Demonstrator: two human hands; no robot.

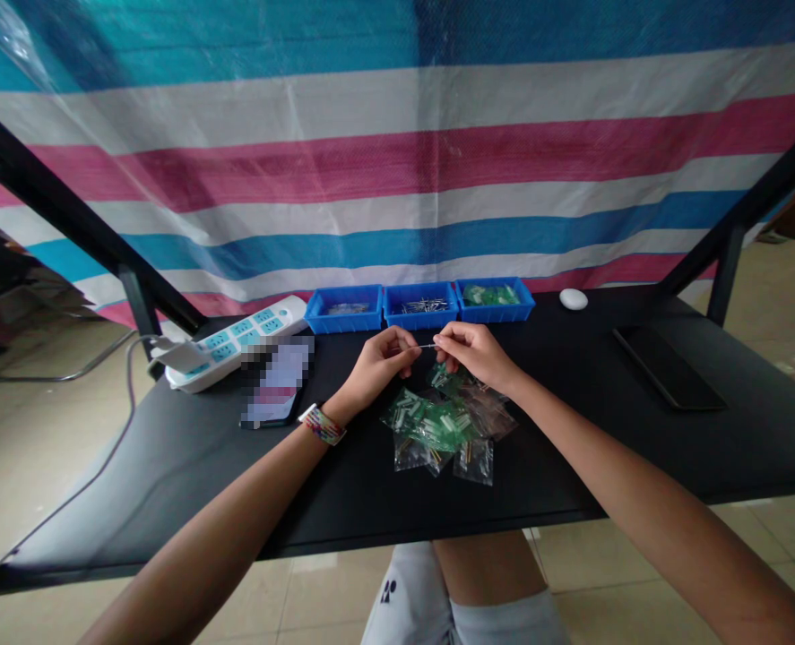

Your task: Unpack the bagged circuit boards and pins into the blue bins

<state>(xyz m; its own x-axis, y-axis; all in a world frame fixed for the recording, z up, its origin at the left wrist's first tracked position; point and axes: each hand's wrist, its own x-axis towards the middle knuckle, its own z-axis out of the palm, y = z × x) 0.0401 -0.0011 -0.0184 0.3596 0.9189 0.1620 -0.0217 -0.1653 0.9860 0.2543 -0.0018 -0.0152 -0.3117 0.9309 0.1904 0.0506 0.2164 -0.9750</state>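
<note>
A thin silvery metal rod (pixel 427 346) spans the small gap between my two hands, above the table. My left hand (pixel 382 365) pinches its left end between thumb and fingers. At the other end, my right hand (pixel 474 351) closes thumb and fingertips on it. Whether the rod is one piece or two joined parts is too small to tell. Below and in front of my hands lies a heap of small clear bags (pixel 476 461) and green bags (pixel 430 419) with little pieces inside, some of them brass-coloured. The right hand partly covers the back of the heap.
Behind my hands stand a left blue bin (pixel 347 323), a middle blue bin (pixel 422 319) with metal pins, and a right blue bin (pixel 497 314) with green bags. A power strip (pixel 236 345), a lit phone (pixel 276 385), a dark phone (pixel 669 367) and a white oval object (pixel 573 299) lie around.
</note>
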